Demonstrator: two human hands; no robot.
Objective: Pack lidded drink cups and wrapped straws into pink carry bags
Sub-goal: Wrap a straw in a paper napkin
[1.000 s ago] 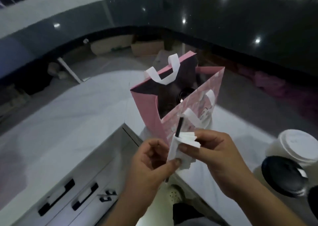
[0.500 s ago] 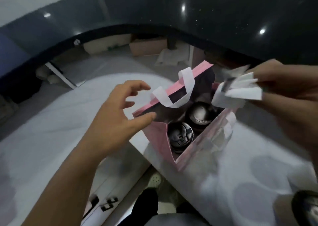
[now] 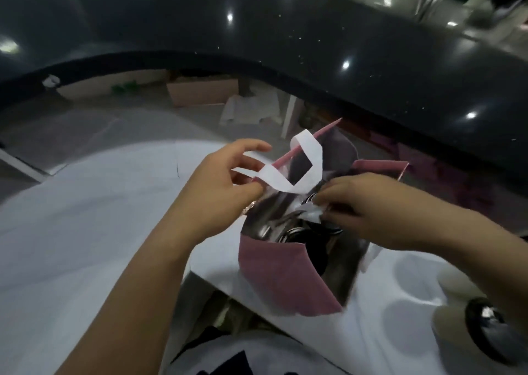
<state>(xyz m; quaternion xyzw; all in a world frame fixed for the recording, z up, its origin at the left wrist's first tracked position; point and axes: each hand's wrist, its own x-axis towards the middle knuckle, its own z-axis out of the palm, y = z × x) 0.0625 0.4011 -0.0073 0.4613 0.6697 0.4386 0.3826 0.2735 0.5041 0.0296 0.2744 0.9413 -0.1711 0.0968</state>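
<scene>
Fingers (image 3: 331,196) of the right hand (image 3: 377,211) pinch the wrapped straws (image 3: 310,213) in the mouth of the pink carry bag (image 3: 280,277), just above the dark-lidded cups (image 3: 297,231) standing inside it. Fingers (image 3: 248,190) of the left hand (image 3: 223,183) pinch the bag's left rim at the foot of its white handle (image 3: 307,163); the mouth gapes open. The bag stands upright on the white surface (image 3: 85,231). A blurred black lid (image 3: 485,326) sits at lower right. A dark raised counter (image 3: 285,46) curves behind.
</scene>
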